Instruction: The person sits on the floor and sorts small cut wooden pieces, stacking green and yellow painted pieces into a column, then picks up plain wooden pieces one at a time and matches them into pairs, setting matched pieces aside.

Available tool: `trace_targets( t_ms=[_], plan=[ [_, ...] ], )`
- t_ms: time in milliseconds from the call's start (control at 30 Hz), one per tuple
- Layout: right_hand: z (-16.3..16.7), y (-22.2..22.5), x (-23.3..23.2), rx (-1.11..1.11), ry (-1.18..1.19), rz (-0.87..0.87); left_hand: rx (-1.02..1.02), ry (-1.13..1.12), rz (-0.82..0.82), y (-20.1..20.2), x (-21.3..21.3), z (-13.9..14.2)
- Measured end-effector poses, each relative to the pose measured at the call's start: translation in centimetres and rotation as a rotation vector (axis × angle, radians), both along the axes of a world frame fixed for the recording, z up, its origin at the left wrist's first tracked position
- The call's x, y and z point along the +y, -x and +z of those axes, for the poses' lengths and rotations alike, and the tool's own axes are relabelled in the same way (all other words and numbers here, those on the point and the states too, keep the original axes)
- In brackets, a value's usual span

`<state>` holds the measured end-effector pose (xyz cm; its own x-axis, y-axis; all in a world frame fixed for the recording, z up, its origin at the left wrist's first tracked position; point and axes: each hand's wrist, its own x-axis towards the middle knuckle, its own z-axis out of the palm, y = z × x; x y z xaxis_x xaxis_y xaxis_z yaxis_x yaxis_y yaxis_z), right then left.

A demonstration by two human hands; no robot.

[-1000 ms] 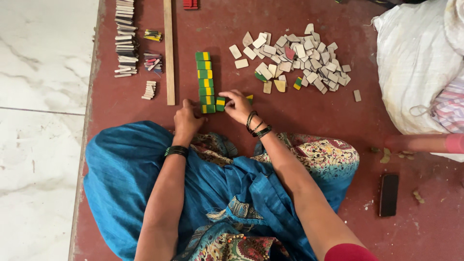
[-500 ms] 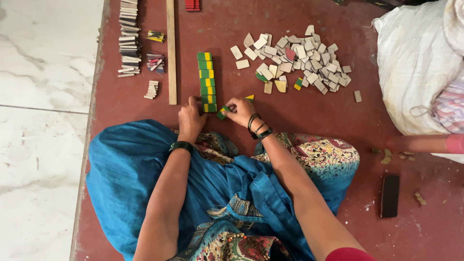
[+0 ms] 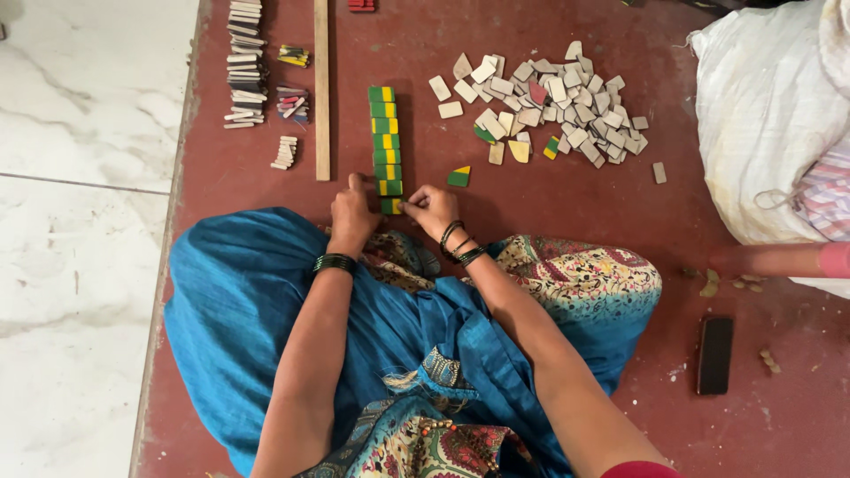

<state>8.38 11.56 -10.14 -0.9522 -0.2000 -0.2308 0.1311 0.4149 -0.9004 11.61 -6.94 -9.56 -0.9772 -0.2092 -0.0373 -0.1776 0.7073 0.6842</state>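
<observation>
While both hands pinch the near green-and-yellow wooden tile (image 3: pixel 390 205), left hand (image 3: pixel 352 212) and right hand (image 3: pixel 431 207) flank it; the tile row (image 3: pixel 383 133) runs straight away, near to far.

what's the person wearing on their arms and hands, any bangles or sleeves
Both forearms are bare. The left hand has a stack of dark green bangles at the wrist. The right hand has a few thin dark bangles spread along its wrist. A bit of red sleeve shows at the upper right arm. No gloves; rings cannot be made out.
</observation>
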Motion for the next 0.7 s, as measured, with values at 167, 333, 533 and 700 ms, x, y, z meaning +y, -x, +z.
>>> trace_targets(
  t_ms=[167, 333, 533, 700],
  plan=[
    [-0.8, 0.0, 0.2, 0.019, 0.110, 0.026, -0.002, -0.031, 0.004, -0.1, 0.1, 0.0],
    [-0.9, -0.2, 0.4, 0.076, -0.021, 0.108, -0.002, -0.043, -0.018, 0.2, 0.1, -0.4],
    [-0.6, -0.3, -0.1, 0.169, -0.038, 0.094, 0.014, -0.082, -0.016, 0.2, 0.3, -0.8],
    [0.6, 1.1, 1.6, 0.227, -0.053, 0.075, -0.051, 0.000, -0.025, 0.0, 0.3, -0.4]
  ],
)
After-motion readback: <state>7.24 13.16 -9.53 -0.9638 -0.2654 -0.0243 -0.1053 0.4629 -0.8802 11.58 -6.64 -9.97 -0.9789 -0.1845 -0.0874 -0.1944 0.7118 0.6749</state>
